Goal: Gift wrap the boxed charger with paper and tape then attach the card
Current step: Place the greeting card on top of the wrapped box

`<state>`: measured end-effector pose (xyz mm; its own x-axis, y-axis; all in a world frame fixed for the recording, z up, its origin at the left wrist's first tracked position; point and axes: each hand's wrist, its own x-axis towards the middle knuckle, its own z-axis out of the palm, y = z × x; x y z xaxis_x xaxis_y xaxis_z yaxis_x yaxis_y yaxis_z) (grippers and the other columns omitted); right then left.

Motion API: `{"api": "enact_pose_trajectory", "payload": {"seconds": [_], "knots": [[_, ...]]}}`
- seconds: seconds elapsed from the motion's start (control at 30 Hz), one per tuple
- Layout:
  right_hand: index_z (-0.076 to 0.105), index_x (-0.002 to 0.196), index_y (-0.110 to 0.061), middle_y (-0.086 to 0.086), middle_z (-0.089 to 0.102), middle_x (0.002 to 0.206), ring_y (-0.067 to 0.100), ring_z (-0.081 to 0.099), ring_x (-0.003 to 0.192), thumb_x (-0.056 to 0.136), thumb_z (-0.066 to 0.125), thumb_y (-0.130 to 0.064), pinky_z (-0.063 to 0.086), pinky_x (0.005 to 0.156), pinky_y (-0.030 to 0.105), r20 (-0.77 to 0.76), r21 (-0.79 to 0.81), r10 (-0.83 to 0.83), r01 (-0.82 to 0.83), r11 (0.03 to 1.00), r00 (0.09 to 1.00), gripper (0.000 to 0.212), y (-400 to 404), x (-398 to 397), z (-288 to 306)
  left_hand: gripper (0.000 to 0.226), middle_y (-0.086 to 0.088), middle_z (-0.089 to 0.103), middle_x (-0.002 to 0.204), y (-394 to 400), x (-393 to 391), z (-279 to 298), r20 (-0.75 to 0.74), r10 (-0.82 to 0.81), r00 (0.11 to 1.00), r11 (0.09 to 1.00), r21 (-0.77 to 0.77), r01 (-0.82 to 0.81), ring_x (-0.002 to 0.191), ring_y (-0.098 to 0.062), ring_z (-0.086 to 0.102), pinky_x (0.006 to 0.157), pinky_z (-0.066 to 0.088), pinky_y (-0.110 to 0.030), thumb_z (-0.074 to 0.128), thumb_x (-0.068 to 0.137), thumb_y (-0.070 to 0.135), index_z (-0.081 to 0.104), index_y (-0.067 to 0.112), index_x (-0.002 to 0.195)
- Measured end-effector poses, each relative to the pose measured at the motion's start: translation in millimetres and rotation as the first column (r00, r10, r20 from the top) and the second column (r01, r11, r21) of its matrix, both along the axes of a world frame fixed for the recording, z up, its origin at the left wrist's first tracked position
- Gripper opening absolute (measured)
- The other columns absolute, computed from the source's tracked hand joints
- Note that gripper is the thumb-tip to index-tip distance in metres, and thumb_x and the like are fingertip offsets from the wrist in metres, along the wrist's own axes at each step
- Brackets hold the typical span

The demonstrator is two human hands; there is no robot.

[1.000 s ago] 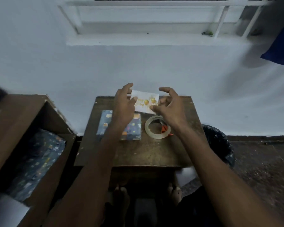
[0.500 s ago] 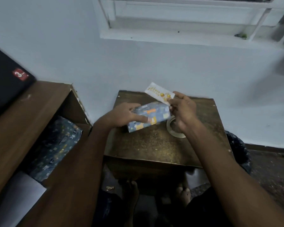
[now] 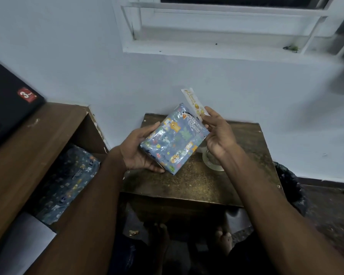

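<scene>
1. The box [image 3: 175, 138], wrapped in blue paper with cartoon animals, is held tilted in the air above the table [image 3: 197, 181], its face turned up toward the camera.
2. The left hand [image 3: 139, 147] grips the box at its left edge, thumb on top near the upper corner, fingers curled beneath the lower edge.
3. The right hand [image 3: 216, 135] pinches the card [image 3: 194, 103] between thumb and fingers, and its fingers also touch the right edge of the box.
4. The card is white with gold print and yellow dots; it stands nearly upright just behind the far right corner of the box, with its lower end hidden behind the box and fingers.
5. A tape roll [image 3: 212, 162] lies flat on the table beneath the right wrist, partly hidden by it.
6. The table is small, dark wood, set against a white wall [image 3: 246, 86] below a window [image 3: 226, 26].
7. To the left is a wooden shelf unit [image 3: 38, 132]; more blue patterned paper [image 3: 68, 181] lies inside it, and a black box [image 3: 10, 104] with a red sticker rests on top.
8. A dark bin [image 3: 288, 187] sits right of the table; bare feet [image 3: 223, 240] show beneath it.
</scene>
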<state>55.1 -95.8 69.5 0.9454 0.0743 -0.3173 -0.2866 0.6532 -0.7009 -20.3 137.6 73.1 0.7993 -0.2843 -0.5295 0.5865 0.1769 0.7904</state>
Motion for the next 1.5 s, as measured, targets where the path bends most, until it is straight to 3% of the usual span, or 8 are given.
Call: {"api": "enact_pose_trajectory", "payload": {"seconds": [0.17, 0.3, 0.43, 0.57, 0.7, 1.03, 1.17, 1.5], "knots": [[0.061, 0.136, -0.004, 0.016, 0.072, 0.1, 0.011, 0.065, 0.063, 0.093, 0.062, 0.011, 0.053, 0.057, 0.017, 0.066, 0.063, 0.022, -0.027, 0.998, 0.998, 0.046, -5, -8, 11, 0.053, -0.013, 0.078, 0.117, -2, -1, 1, -0.007, 0.042, 0.999, 0.997, -0.062, -0.043, 0.097, -0.036, 0.078, 0.102, 0.049, -0.063, 0.05, 0.09, 0.051, 0.087, 0.015, 0.099], [0.07, 0.128, -0.018, 0.021, 0.072, 0.11, 0.018, 0.065, 0.073, 0.088, 0.066, 0.015, 0.058, 0.073, 0.026, 0.129, -0.006, -0.023, 0.024, 1.0, 0.991, 0.052, 2, -12, 12, 0.068, -0.017, 0.075, 0.127, -3, 0, -3, 0.027, -0.018, 0.999, 0.999, -0.044, 0.02, 0.107, -0.04, 0.076, 0.09, 0.058, -0.066, 0.074, 0.074, 0.069, 0.084, 0.014, 0.113], [0.075, 0.123, -0.007, 0.015, 0.076, 0.116, 0.021, 0.072, 0.084, 0.09, 0.065, 0.008, 0.058, 0.082, 0.032, 0.169, -0.171, -0.052, 0.081, 0.982, 0.984, 0.038, 6, -15, 13, 0.106, -0.017, 0.076, 0.124, 1, 0, -11, 0.037, -0.037, 0.999, 0.997, -0.066, 0.04, 0.104, -0.039, 0.077, 0.088, 0.059, -0.068, 0.106, 0.033, 0.045, 0.07, 0.011, 0.127], [0.073, 0.127, -0.013, 0.009, 0.074, 0.111, 0.015, 0.07, 0.096, 0.078, 0.066, -0.014, 0.052, 0.078, 0.032, 0.189, -0.247, 0.174, -0.125, 0.961, 0.966, 0.05, -6, -18, 16, 0.103, -0.016, 0.076, 0.122, 3, 3, -14, 0.063, 0.007, 0.998, 0.992, -0.129, 0.001, 0.104, -0.042, 0.076, 0.079, 0.062, -0.065, 0.104, 0.035, 0.042, 0.069, 0.014, 0.127], [0.066, 0.137, -0.01, 0.008, 0.075, 0.117, 0.019, 0.068, 0.099, 0.081, 0.063, 0.015, 0.059, 0.088, 0.04, 0.274, -0.335, 0.312, -0.214, 0.918, 0.91, 0.062, -5, -21, 13, 0.099, -0.016, 0.074, 0.126, 3, 4, -15, 0.096, 0.05, 0.994, 0.989, -0.144, -0.036, 0.11, -0.043, 0.074, 0.084, 0.061, -0.067, 0.102, 0.038, 0.038, 0.068, 0.015, 0.129], [0.074, 0.125, -0.012, 0.023, 0.073, 0.115, 0.025, 0.068, 0.097, 0.076, 0.069, 0.019, 0.062, 0.091, 0.051, 0.309, -0.413, 0.163, -0.022, 0.911, 0.937, 0.058, 4, -23, 7, 0.114, -0.017, 0.07, 0.135, 5, 10, -20, 0.099, 0.095, 0.99, 0.991, -0.099, -0.085, 0.126, -0.04, 0.066, 0.117, 0.044, -0.061, 0.102, 0.041, 0.032, 0.057, 0.012, 0.145], [0.076, 0.12, -0.016, 0.02, 0.063, 0.102, 0.026, 0.063, 0.093, 0.074, 0.074, 0.016, 0.062, 0.092, 0.053, 0.297, -0.409, 0.145, -0.011, 0.913, 0.944, 0.056, 6, -20, 3, 0.093, -0.015, 0.074, 0.127, 3, 10, -21, 0.093, 0.091, 0.991, 0.992, -0.095, -0.082, 0.119, -0.037, 0.07, 0.108, 0.052, -0.059, 0.088, 0.055, 0.027, 0.057, 0.013, 0.141], [0.075, 0.121, -0.01, 0.011, 0.073, 0.1, 0.024, 0.069, 0.092, 0.078, 0.073, 0.013, 0.061, 0.086, 0.046, 0.295, -0.387, 0.168, -0.043, 0.921, 0.941, 0.048, 2, -19, 5, 0.102, -0.011, 0.078, 0.113, 2, 13, -25, 0.103, 0.054, 0.993, 0.991, -0.124, -0.041, 0.102, -0.031, 0.077, 0.085, 0.065, -0.047, 0.1, 0.034, 0.029, 0.064, 0.015, 0.128]]}}
